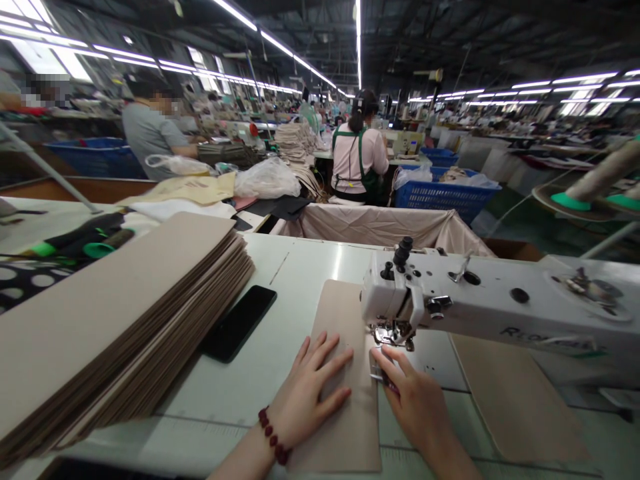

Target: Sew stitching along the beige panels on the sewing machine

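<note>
A long beige fabric panel (345, 313) lies on the sewing table, its right edge running by the presser foot (393, 335) of a white sewing machine (480, 293). My left hand (317, 393) rests flat on the panel, fingers spread. My right hand (413, 397) is just in front of the presser foot at the panel's right edge, fingers closed around a small metal tool (377, 377). Most of that tool is hidden under the fingers, so its kind is unclear. To the right, under the machine arm, lies another beige panel (520, 400).
A tall stack of beige panels (125, 293) fills the table's left side, beside a black phone (241, 323). Behind the table hangs a cloth-lined bin (370, 223). Two co-workers (357, 157) sit beyond, near blue baskets (445, 193). Thread cones (585, 187) stand at right.
</note>
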Demonstrator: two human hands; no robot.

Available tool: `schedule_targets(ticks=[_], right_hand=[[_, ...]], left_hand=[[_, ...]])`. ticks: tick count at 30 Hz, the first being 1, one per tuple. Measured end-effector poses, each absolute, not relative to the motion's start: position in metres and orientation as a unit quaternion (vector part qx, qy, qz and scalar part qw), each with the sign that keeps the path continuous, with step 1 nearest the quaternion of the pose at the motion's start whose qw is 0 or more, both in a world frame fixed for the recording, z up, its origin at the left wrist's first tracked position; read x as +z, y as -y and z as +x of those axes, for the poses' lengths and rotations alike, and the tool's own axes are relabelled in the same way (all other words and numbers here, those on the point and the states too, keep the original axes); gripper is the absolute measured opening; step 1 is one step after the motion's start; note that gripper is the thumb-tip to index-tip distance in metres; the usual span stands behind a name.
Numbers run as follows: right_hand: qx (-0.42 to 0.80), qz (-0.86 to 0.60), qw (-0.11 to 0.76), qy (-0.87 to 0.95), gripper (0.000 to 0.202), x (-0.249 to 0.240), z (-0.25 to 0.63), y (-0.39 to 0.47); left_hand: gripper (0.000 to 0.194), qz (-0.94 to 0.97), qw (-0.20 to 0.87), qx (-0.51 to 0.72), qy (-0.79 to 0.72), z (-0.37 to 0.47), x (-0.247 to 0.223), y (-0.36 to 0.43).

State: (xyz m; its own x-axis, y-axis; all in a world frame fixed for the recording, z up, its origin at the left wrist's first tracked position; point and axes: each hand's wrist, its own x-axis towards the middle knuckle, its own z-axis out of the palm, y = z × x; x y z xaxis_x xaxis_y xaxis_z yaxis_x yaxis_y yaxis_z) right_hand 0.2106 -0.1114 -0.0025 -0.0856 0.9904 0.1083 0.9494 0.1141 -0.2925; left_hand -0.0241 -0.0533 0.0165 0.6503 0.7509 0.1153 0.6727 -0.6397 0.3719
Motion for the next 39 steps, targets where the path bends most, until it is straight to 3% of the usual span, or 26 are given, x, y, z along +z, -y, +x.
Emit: schedule_targets(ticks=[39], right_hand=[[0.085, -0.65, 0.135, 0.743, 0.069, -0.005, 0.214, 0.11]], left_hand=[[0.062, 0.927, 0.15, 0.103, -0.328, -0.01, 0.011, 0.032]])
